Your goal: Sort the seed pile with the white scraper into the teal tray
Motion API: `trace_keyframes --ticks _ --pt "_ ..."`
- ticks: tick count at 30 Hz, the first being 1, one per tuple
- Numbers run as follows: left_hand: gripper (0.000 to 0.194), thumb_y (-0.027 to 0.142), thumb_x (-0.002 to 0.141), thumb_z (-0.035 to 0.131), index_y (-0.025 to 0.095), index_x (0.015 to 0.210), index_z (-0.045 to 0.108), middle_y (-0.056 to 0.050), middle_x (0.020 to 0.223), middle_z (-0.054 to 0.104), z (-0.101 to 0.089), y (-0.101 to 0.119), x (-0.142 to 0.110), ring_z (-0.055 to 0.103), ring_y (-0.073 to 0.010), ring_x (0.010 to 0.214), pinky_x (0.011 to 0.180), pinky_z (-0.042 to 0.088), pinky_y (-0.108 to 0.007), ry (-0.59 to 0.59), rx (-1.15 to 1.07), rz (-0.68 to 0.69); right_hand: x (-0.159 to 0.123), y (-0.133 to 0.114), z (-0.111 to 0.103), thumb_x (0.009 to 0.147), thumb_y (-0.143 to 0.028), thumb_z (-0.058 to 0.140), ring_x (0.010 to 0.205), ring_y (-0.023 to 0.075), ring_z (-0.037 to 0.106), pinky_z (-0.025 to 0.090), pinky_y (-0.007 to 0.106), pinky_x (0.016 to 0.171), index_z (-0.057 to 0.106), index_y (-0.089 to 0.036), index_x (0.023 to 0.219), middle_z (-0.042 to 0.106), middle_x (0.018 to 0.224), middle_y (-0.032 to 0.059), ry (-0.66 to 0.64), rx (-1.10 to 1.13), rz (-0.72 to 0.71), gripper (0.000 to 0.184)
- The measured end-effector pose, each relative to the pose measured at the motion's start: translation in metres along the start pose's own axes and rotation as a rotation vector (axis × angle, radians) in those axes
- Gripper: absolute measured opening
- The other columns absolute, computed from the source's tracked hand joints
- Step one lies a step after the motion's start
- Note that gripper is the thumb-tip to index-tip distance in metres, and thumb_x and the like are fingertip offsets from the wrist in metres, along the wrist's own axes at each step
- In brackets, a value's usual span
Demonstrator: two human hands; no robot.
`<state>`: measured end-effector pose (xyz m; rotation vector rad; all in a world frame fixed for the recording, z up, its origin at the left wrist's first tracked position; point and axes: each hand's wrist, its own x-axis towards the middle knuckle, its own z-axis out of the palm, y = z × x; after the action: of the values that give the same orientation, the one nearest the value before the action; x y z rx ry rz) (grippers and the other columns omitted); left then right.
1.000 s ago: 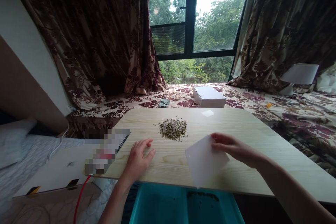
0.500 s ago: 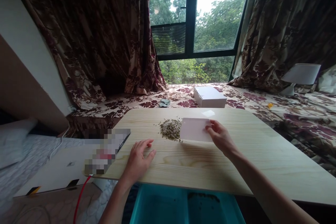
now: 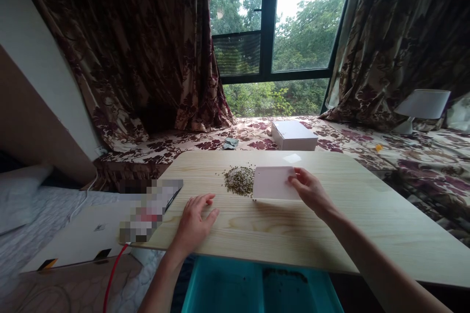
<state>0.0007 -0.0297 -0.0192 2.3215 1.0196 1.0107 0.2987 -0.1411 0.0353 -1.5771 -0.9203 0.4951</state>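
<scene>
A loose, low heap of tiny dark green-brown and whitish grains (image 3: 238, 182) lies on the pale wood-grain desk (image 3: 370, 200), at nine o'clock from my right hand (image 3: 310, 190). Between the two is a thin, flat white card with rounded corners (image 3: 273, 183), its long axis running from nine to three o'clock. I have it gripped by its three o'clock end, thumb on the near side and fingers at the edge. Its nine o'clock edge comes right up to the heap and overlaps that flank in my view; I cannot tell whether this edge touches the desk. A few specks lie just off the card's near corner, at seven o'clock.

My left hand (image 3: 194, 220) rests on the desk, holding nothing, fingers loosely curved and thumb apart. From it the heap lies between one and two o'clock. Its fingertips are nearer the grains than my right fingertips, but the card spans the gap on the right. My right forearm reaches in from between four and five o'clock, my left from seven. At six o'clock from the heap, below the desk's near edge, is a teal two-compartment tray (image 3: 262, 283).
</scene>
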Motion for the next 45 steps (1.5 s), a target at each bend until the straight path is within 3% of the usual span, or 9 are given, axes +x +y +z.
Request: trace_keyframes --ticks 18,24,32,45 --pt "0.032 0.036 0.081 0.055 0.021 0.109 0.063 -0.006 0.097 0.067 0.000 -0.001 0.000 0.061 -0.0236 0.098 0.098 0.043 -0.047 0.000 0.012 -0.007 0.000 -0.003 0.005 0.070 -0.033 0.058 0.073 0.0201 0.066 0.049 0.030 0.063 0.061 -0.019 0.090 0.073 0.082 0.0062 -0.054 0.017 0.000 0.024" --pt "0.033 0.035 0.081 0.056 0.020 0.110 0.063 -0.007 0.098 0.067 0.001 -0.002 0.000 0.061 -0.0234 0.099 0.099 0.042 -0.047 0.000 0.008 -0.008 0.000 -0.001 -0.003 0.071 -0.033 0.057 0.073 0.0200 0.066 0.048 0.029 0.061 0.060 -0.019 0.090 0.073 0.081 0.0059 -0.012 0.013 -0.002 0.024" --pt "0.034 0.035 0.081 0.056 0.020 0.111 0.063 -0.007 0.098 0.068 0.000 -0.003 0.001 0.061 -0.0233 0.098 0.097 0.043 -0.046 -0.011 0.008 -0.005 0.003 0.009 0.003 0.071 -0.033 0.056 0.076 0.0202 0.067 0.049 0.030 0.064 0.059 -0.019 0.094 0.072 0.081 0.0057 0.007 0.011 -0.009 0.027" --pt "0.033 0.035 0.081 0.056 0.020 0.110 0.063 -0.007 0.098 0.067 -0.001 0.001 0.000 0.061 -0.0231 0.098 0.095 0.044 -0.045 -0.005 -0.002 -0.006 0.005 0.003 0.008 0.069 -0.033 0.058 0.071 0.0185 0.065 0.048 0.029 0.064 0.061 -0.020 0.088 0.072 0.078 0.0040 -0.084 0.034 0.028 0.023"
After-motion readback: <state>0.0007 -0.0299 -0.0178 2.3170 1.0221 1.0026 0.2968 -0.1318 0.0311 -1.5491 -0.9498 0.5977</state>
